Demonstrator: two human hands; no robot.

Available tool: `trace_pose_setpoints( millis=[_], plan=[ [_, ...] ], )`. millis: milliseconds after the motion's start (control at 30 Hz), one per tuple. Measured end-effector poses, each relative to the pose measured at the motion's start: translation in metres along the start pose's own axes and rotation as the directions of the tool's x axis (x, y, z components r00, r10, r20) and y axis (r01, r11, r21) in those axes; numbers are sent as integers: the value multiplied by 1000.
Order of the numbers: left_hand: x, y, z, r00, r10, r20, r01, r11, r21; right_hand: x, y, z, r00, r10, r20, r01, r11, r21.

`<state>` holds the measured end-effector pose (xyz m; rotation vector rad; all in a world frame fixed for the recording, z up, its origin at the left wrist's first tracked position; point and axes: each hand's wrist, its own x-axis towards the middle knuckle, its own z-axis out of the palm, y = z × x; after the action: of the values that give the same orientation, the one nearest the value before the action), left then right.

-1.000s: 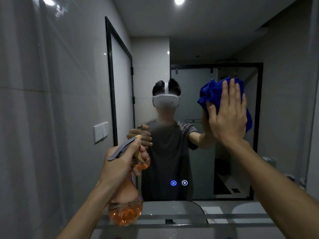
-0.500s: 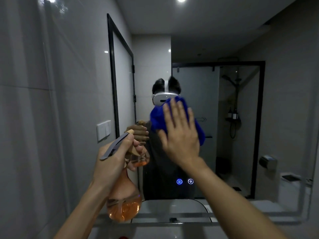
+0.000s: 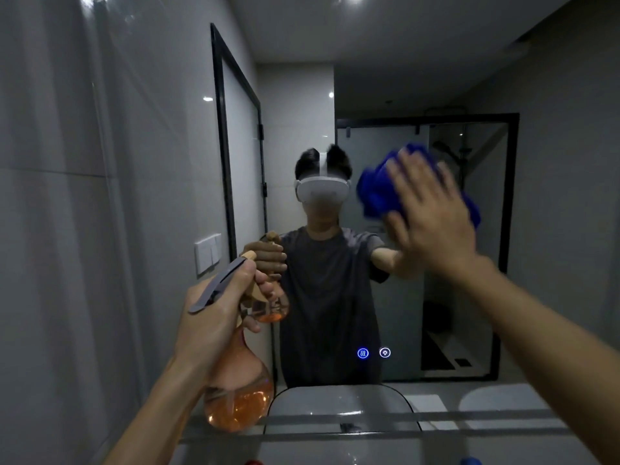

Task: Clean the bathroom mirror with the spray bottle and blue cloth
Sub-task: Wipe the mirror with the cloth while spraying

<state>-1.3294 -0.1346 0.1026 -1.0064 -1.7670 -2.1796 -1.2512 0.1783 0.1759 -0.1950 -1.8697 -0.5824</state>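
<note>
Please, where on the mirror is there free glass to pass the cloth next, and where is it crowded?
Free glass lies above the blue cloth, up to the reflected ceiling, and below the right hand down to the two lit touch icons. It is crowded at lower left, where the left hand holds the spray bottle in front of the mirror.

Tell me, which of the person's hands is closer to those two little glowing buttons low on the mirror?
Left, as far as one view shows. The left hand grips the spray bottle left of the glowing buttons, slightly higher; the right hand presses the blue cloth far above them.
</note>
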Motion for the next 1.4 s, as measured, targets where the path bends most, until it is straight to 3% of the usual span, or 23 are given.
trace_pose_setpoints(
  millis=[100, 200, 300, 433, 533, 633, 700, 800, 933, 1033, 1133, 1233, 1400],
  plan=[
    [1, 3, -4, 1000, 3, 24, -3, 1000, -18, 43, 1, -15, 926, 373, -53, -367, 925, 99],
    [3, 6, -8, 999, -4, 50, 7, 998, -60, 68, -38, -15, 845, 530, -77, -513, 842, 166],
    [8, 9, -13, 998, 5, 69, 2, 996, -88, 64, -90, -7, 910, 408, -79, -394, 907, 145],
    [10, 7, -18, 998, -9, 59, 13, 998, -68, 12, -136, 11, 999, 38, 11, -39, 993, 113],
    [7, 6, -17, 998, -21, 50, 24, 998, -59, -44, -138, 25, 955, -290, 63, 286, 956, 62],
    [-2, 8, -11, 999, -23, 42, 24, 999, -28, -75, -110, 31, 891, -442, 102, 443, 896, 11],
    [-7, 11, -5, 999, -36, 23, 37, 999, -27, -78, -84, 27, 894, -439, 92, 441, 897, -9],
    [-11, 16, 2, 999, -47, -7, 46, 999, -28, -63, -41, 19, 945, -325, 39, 326, 944, -38],
    [-14, 19, 7, 999, -45, -24, 45, 999, -15, -25, 11, 2, 1000, 3, -5, -3, 1000, -7],
    [-13, 23, 2, 999, -36, -2, 36, 999, -5, 8, 16, -11, 945, 325, -29, -321, 942, 96],
    [-9, 26, -10, 1000, -20, 12, 20, 1000, -6, 37, -16, -14, 862, 505, -46, -488, 851, 196],
    [-3, 27, -26, 1000, -4, 11, 4, 1000, -14, 48, -72, -11, 885, 462, -53, -446, 875, 190],
    [0, 19, -48, 1000, -8, -1, 8, 1000, -12, 4, -155, 14, 998, 41, 37, -44, 994, 102]
  ],
)
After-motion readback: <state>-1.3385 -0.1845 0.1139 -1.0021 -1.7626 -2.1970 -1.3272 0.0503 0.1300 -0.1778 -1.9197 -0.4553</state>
